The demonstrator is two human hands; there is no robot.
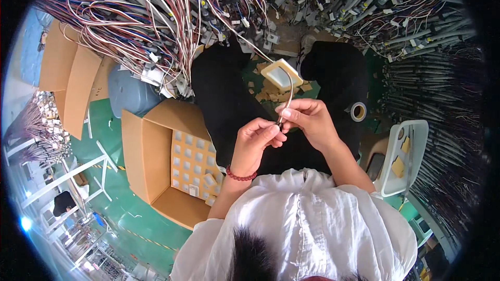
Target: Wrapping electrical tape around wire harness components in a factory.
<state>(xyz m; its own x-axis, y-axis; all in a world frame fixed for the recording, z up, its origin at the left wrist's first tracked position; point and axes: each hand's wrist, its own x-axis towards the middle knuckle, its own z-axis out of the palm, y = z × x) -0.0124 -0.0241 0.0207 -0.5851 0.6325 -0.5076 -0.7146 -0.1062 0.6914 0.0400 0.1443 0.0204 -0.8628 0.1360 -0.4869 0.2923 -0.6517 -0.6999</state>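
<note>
Thick masses of cable harnesses (172, 18), with white, red and blue wires and grey sheathing, fill the space beyond the open cardboard carton (158, 158) and also stand far to its right. The carton holds rows of framed squares (199, 157) with pale centres. A second cardboard carton (78, 73) is beyond it to the left, and a blue-grey plastic stool (130, 92) sits just beyond it. Well right of the carton is a white plastic tub (420, 148). Nearer on that side, the left hand (255, 138) and right hand (308, 120) meet, fingertips pinched nearly closed on a thin wire (290, 93). A dark bit at the wire's end, between the fingers, is too small to identify. The cream-framed square panel (281, 75) hangs along this wire, right of the carton and beyond the hands. Smallest is a red beaded bracelet (241, 177) on the left wrist.
</note>
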